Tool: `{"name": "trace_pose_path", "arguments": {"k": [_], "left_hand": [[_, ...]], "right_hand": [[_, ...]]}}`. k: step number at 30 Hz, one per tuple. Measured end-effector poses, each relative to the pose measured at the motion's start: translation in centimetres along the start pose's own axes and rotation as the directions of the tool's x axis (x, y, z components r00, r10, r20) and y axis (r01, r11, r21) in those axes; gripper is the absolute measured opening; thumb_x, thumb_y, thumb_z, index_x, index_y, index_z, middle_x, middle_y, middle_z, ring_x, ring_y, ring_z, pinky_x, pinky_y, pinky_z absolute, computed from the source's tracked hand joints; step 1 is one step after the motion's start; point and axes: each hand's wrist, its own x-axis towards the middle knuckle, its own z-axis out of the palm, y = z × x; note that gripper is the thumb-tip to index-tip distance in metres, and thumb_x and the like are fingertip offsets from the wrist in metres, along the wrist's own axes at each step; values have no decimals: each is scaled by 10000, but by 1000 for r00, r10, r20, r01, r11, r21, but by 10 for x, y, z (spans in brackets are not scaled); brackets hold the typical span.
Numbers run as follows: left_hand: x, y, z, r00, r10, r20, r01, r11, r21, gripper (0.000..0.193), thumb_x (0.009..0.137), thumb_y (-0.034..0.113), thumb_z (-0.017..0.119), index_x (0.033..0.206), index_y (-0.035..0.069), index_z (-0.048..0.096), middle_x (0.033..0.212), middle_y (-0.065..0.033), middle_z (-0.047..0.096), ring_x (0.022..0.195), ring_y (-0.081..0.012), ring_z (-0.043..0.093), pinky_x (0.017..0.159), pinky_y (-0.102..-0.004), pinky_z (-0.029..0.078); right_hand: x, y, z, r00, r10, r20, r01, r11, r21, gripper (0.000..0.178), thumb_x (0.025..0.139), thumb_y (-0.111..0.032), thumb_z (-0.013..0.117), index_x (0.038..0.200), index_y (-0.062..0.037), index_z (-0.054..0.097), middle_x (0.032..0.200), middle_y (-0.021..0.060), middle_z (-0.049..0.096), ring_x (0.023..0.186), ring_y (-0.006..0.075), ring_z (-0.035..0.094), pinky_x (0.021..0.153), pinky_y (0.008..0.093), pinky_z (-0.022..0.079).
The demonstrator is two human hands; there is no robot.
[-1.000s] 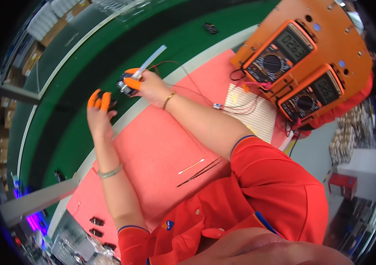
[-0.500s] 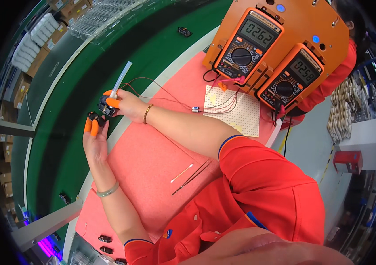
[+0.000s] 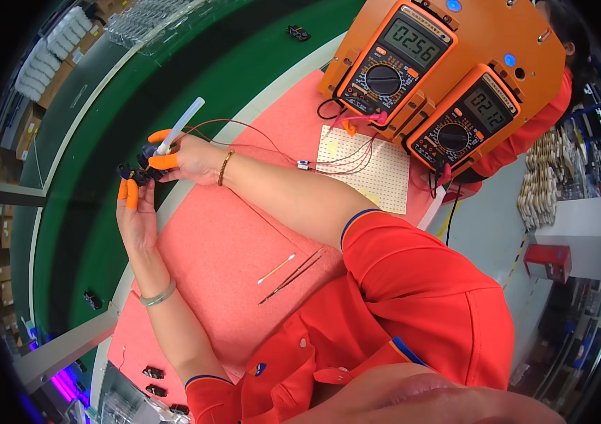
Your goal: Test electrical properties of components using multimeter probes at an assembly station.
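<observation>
My left hand (image 3: pixel 138 220), orange cots on its fingers, grips a small black assembly (image 3: pixel 131 172) over the edge of the green conveyor. Next to it my right hand (image 3: pixel 193 160), also wearing orange cots, is closed around a translucent tube (image 3: pixel 186 121) that slants up and away. A dark piece (image 3: pixel 150 152) sits between the right fingers, close against the black assembly; whether they touch is hidden. Thin red wires (image 3: pixel 240 126) run from the right hand to a small white connector (image 3: pixel 303 165) and on towards two orange multimeters (image 3: pixel 384 80) (image 3: pixel 451 137).
A pink mat (image 3: pixel 205 244) covers the bench, with a cotton swab (image 3: pixel 275 269) and tweezers (image 3: pixel 290 278) on it. A perforated cream board (image 3: pixel 378 180) lies under the wires. Small black assemblies (image 3: pixel 152 372) rest near-left; others (image 3: pixel 299 32) stand on the conveyor (image 3: pixel 244 49). A red-sleeved person (image 3: pixel 526 134) sits behind the meters.
Both hands appear slightly further left, still holding the black assembly and the tube. The whole view has shifted a little, and the multimeter readings differ.
</observation>
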Motion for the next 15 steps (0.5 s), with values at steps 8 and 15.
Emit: {"name": "trace_pose_path", "arguments": {"k": [8, 15], "left_hand": [[-4, 1, 4, 998, 9, 67, -10, 1000, 14, 244, 843, 77, 442, 1069, -16, 439, 963, -94, 530, 888, -161, 518, 863, -295, 413], [-1, -1, 4, 999, -3, 49, 1, 999, 46, 265, 836, 66, 452, 1086, -20, 436, 989, -100, 523, 921, -169, 507, 892, -317, 394]], "right_hand": [[3, 0, 3, 987, -146, -63, 136, 980, -149, 326, 714, -2, 594, 1013, -36, 467, 837, 56, 531, 779, 131, 533, 661, 274, 465], [1, -1, -1, 983, -169, -70, 158, 978, -133, 228, 735, -22, 572, 952, -22, 502, 847, 61, 543, 759, 130, 542, 621, 253, 469]]}}
